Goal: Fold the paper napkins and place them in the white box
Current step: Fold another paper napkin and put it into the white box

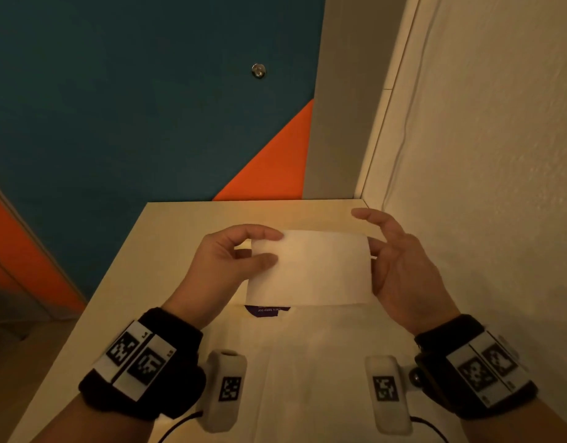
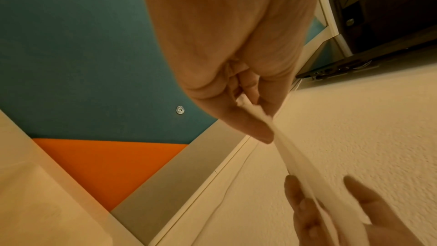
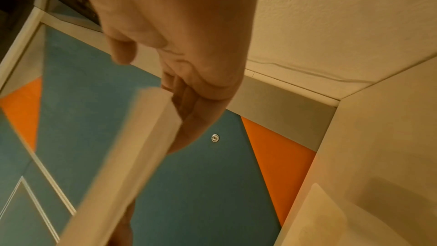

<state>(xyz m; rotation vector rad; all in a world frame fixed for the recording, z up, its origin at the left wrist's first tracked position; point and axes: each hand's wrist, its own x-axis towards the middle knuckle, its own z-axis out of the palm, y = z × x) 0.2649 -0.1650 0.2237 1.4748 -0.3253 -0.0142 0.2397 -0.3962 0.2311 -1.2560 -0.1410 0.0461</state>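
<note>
White napkin (image 1: 310, 266) between both hands

White napkin (image 1: 310, 266); teal-orange wall (image 1: 147, 107).

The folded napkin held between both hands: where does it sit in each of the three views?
Head: folded napkin at centre, above the table.
Left wrist: thin strip right of centre, edge-on.
Right wrist: blurred band at lower left.
Shared landmark: silver wall stud on the teal panel.
</note>
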